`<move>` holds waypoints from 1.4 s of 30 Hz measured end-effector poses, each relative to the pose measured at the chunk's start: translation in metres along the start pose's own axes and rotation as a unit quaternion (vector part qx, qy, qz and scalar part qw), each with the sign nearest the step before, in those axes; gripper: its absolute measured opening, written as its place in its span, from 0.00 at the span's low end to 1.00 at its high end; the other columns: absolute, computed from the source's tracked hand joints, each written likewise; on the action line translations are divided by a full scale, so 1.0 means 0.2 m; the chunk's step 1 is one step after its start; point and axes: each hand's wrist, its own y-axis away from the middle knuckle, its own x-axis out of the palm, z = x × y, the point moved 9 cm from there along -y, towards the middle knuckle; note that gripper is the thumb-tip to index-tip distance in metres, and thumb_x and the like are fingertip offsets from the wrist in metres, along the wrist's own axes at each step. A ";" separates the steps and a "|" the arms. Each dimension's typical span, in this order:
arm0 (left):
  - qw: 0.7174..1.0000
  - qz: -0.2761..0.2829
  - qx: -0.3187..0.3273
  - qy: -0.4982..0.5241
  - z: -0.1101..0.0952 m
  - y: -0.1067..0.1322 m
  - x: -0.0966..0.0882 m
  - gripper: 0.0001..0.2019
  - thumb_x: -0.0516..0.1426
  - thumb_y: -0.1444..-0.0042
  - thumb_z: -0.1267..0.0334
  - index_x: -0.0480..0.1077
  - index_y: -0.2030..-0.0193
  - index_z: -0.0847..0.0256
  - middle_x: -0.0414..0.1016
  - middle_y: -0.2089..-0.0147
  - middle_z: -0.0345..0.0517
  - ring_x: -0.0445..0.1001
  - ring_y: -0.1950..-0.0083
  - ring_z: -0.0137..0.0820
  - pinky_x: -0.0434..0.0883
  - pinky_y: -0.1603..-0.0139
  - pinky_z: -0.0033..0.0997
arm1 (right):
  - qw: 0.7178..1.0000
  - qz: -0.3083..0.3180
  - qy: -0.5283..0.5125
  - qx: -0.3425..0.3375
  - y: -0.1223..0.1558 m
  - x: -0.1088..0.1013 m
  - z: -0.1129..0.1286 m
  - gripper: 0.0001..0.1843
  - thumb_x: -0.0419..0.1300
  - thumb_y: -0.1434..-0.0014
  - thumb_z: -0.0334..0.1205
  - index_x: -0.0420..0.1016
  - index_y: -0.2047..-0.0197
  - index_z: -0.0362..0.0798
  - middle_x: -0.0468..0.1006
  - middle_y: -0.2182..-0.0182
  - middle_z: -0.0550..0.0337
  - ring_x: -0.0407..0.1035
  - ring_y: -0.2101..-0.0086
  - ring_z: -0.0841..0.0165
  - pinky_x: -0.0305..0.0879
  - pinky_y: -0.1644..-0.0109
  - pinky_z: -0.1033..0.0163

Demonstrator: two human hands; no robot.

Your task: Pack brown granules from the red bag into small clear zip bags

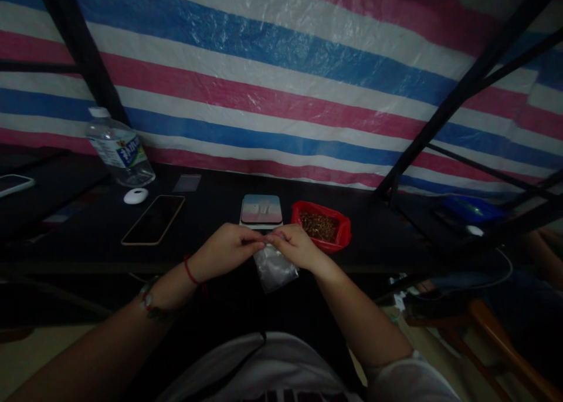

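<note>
A makeshift work stall; striped plastic tarpaulin [281, 79] wall, black metal frame [81, 44], dark bench [88, 226].

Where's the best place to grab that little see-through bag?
By its top edge, pinching from both sides, I'd say. The clear bag hangs limp below the left hand and right hand, which both pinch that edge; the floppy body lower down would likely just crumple.

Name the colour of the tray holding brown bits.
The tray is red, in the head view, beside the right hand pinching a plastic bag.
</note>
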 end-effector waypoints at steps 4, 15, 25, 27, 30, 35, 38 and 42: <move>1.000 -0.006 0.003 0.024 -0.01 0.00 0.01 0.13 0.55 0.43 0.56 0.78 0.64 0.59 0.80 0.68 0.42 0.76 0.67 0.30 0.67 0.66 0.25 | 0.997 -0.006 0.072 -0.041 0.01 -0.01 0.06 0.23 0.50 0.36 0.45 0.59 0.82 0.46 0.59 0.83 0.66 0.54 0.80 0.76 0.47 0.74 0.68; 0.992 0.021 -0.022 0.125 0.00 -0.01 0.06 0.15 0.55 0.45 0.55 0.73 0.71 0.66 0.70 0.76 0.39 0.66 0.73 0.25 0.63 0.72 0.23 | 0.998 0.005 0.042 -0.053 0.00 0.03 0.05 0.25 0.47 0.35 0.50 0.56 0.81 0.47 0.57 0.83 0.67 0.53 0.80 0.76 0.46 0.74 0.68; 0.985 0.046 -0.060 0.155 0.05 -0.02 0.04 0.18 0.57 0.47 0.50 0.72 0.74 0.66 0.68 0.78 0.38 0.63 0.75 0.24 0.60 0.74 0.22 | 0.999 -0.039 0.001 -0.027 0.00 -0.01 0.04 0.25 0.49 0.37 0.51 0.56 0.82 0.47 0.56 0.84 0.67 0.52 0.80 0.77 0.47 0.75 0.69; 0.981 0.048 -0.064 0.177 0.05 -0.01 0.04 0.20 0.56 0.47 0.48 0.69 0.77 0.66 0.65 0.80 0.37 0.62 0.77 0.23 0.59 0.76 0.22 | 0.998 -0.059 -0.036 -0.010 0.00 -0.02 0.02 0.26 0.49 0.38 0.53 0.57 0.82 0.47 0.56 0.84 0.67 0.51 0.80 0.76 0.47 0.76 0.69; 0.979 0.041 -0.054 0.192 0.04 0.00 0.04 0.22 0.54 0.44 0.48 0.67 0.77 0.66 0.65 0.81 0.37 0.62 0.79 0.23 0.58 0.78 0.21 | 0.992 -0.073 -0.104 0.009 0.01 0.00 -0.02 0.28 0.48 0.38 0.58 0.60 0.81 0.46 0.57 0.83 0.66 0.52 0.80 0.76 0.49 0.76 0.69; 0.991 0.015 -0.018 0.130 0.02 0.00 0.01 0.21 0.53 0.42 0.51 0.70 0.78 0.66 0.67 0.82 0.39 0.65 0.79 0.23 0.58 0.79 0.20 | 0.986 -0.080 -0.143 0.015 0.01 0.00 -0.06 0.28 0.48 0.38 0.59 0.65 0.78 0.45 0.60 0.82 0.65 0.55 0.80 0.75 0.50 0.77 0.69; 0.994 0.019 -0.008 0.106 0.01 -0.01 0.01 0.21 0.54 0.42 0.52 0.70 0.78 0.66 0.68 0.82 0.39 0.64 0.79 0.22 0.58 0.79 0.19 | 0.992 -0.085 -0.097 0.003 0.00 -0.02 -0.03 0.27 0.48 0.37 0.55 0.66 0.78 0.44 0.61 0.82 0.65 0.56 0.80 0.75 0.50 0.76 0.69; 0.990 0.037 -0.022 0.134 0.04 -0.01 0.02 0.20 0.55 0.43 0.52 0.71 0.78 0.66 0.69 0.82 0.39 0.64 0.79 0.22 0.59 0.79 0.19 | 0.994 -0.081 -0.071 0.001 0.00 -0.03 -0.01 0.27 0.47 0.36 0.55 0.64 0.80 0.45 0.60 0.83 0.65 0.55 0.80 0.75 0.50 0.77 0.69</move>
